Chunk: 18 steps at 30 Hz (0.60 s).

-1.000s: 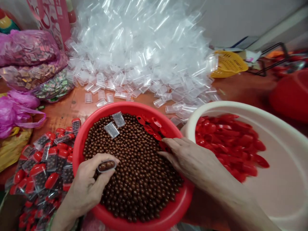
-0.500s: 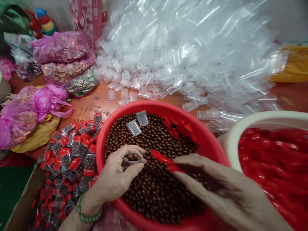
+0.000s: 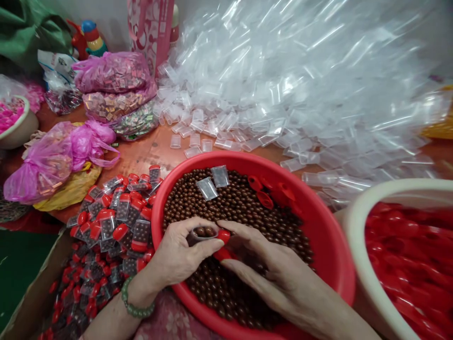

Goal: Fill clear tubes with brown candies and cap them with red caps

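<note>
My left hand [image 3: 179,257] is closed round a small clear plastic container [image 3: 193,238], its open mouth facing up with brown balls inside. In my right hand [image 3: 269,264] red caps [image 3: 222,237] are pinched between thumb and fingers, right beside the container's mouth; whether they touch it I cannot tell. Both hands are over a red basin [image 3: 341,255] of shiny brown chocolate balls [image 3: 184,200]. On the balls lie two clear empty containers [image 3: 207,189] and several loose red caps [image 3: 264,199].
Filled, red-capped containers [image 3: 122,208] are heaped to the left of the basin. A big pile of clear containers [image 3: 283,85] covers the table behind. At right stands a white tub [image 3: 357,226] of red caps. Pink plastic bags [image 3: 113,73] sit at back left.
My right hand has brought the red caps left, up to the container in my left hand. The whole view has shifted, so the surroundings appear farther right.
</note>
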Tool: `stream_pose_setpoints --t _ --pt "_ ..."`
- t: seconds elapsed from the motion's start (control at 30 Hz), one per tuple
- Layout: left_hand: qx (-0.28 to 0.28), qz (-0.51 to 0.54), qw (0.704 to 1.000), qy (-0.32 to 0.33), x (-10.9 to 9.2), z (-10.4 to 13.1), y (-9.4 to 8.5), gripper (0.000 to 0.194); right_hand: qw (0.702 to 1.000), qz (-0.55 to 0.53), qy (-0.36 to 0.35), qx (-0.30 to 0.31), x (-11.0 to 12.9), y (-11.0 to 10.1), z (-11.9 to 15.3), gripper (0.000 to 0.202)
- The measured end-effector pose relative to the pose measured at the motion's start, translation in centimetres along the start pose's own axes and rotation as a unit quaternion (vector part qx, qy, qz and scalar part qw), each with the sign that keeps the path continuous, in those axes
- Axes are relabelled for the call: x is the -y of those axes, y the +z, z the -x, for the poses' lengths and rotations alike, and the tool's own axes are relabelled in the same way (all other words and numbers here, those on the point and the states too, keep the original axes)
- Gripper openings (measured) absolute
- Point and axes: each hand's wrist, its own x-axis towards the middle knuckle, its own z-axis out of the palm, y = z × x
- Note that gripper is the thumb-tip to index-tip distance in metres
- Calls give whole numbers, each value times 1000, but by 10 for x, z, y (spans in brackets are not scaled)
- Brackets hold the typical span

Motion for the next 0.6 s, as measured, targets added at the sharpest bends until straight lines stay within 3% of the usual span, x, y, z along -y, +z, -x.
stream_pose_setpoints --t 0.23,0.33,0.47,0.6 --pt "40 22 999 7 2 -3 -5 21 998 -47 -18 -43 4 0 -8 22" --pt "42 89 994 -39 1 -3 -7 33 989 -116 43 -75 1 2 -6 13" --pt "79 180 978 -68 9 -3 -10 43 934 -267 167 -170 -8 0 -4 18" --pt "154 274 947 -58 19 -1 -12 50 882 -372 203 -208 -8 -8 -13 18"
